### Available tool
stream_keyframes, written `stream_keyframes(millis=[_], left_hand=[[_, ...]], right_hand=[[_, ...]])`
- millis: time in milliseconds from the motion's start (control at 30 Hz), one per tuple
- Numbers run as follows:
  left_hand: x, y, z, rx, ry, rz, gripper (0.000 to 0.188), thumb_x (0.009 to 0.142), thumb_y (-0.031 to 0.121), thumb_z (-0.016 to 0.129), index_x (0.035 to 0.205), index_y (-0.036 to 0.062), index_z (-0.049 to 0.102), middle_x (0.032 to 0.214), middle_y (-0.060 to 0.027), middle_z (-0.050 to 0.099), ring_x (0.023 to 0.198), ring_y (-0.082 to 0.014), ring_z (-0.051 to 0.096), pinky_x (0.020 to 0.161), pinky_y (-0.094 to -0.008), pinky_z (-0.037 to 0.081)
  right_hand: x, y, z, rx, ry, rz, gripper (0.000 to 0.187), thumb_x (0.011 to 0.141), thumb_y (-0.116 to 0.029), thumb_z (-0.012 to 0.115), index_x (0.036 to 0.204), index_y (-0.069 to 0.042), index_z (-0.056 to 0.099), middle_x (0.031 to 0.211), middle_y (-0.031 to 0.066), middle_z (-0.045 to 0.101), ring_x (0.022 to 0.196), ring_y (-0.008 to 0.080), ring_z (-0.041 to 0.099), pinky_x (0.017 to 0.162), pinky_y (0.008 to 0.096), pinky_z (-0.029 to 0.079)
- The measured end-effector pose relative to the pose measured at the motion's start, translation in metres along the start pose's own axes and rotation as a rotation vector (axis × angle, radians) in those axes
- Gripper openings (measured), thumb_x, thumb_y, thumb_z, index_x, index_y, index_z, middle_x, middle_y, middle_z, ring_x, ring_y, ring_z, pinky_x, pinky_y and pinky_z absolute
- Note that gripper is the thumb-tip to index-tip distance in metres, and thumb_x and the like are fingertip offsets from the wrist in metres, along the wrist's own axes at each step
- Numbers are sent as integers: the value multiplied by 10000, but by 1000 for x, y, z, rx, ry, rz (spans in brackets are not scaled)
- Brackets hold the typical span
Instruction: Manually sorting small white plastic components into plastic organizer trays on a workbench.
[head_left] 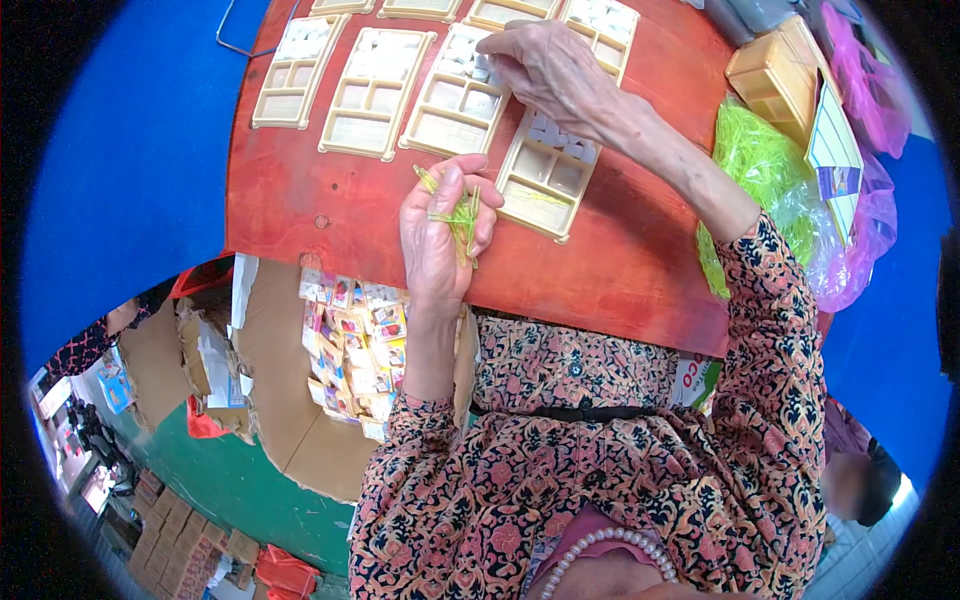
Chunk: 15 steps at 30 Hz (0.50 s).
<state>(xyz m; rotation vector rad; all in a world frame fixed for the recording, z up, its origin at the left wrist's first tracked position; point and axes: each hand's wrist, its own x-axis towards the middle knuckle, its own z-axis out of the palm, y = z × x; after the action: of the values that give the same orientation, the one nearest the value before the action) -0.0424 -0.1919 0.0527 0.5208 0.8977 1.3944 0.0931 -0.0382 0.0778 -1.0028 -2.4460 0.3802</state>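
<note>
My left hand (pixel 432 235) is closed round a small bundle of thin yellow-green plastic sticks (pixel 465 222) near the front edge of the table. Over the trays, my right hand (pixel 560 75) has its fingers bent down at the white pieces of a cream compartment tray (pixel 438 133); what its fingertips hold, if anything, is hidden. Under my right wrist lies another cream tray (pixel 565 212), with pale blocks at its far end and yellow-green sticks in its near compartment. To the left stand similar trays (pixel 357 133) with white pieces in their far compartments.
The trays stand in rows on a red table (pixel 280 200). At its right are a bag of green sticks (pixel 745 150), stacked cream trays (pixel 765 75) and purple plastic bags (pixel 875 220). Below the left edge, an open cardboard box (pixel 320 455) holds many small printed packs.
</note>
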Motion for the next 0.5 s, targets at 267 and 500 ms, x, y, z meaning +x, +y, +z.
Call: stream_keyframes(millis=[267, 500], left_hand=[[2, 1, 4, 4, 3, 12, 316, 956, 246, 469, 1063, -45, 525, 710, -94, 610, 450, -63, 444, 358, -169, 296], [5, 3, 9, 12, -3, -5, 320, 957, 246, 465, 1069, -48, 522, 710, -98, 609, 452, -68, 449, 363, -176, 304]], right_hand=[[8, 1, -4, -4, -132, -5, 214, 802, -106, 519, 962, -42, 645, 718, 201, 593, 653, 345, 594, 608, 399, 465], [5, 10, -8, 30, -61, -38, 214, 805, -112, 541, 954, -2, 649, 735, 204, 606, 654, 291, 606, 629, 367, 478]])
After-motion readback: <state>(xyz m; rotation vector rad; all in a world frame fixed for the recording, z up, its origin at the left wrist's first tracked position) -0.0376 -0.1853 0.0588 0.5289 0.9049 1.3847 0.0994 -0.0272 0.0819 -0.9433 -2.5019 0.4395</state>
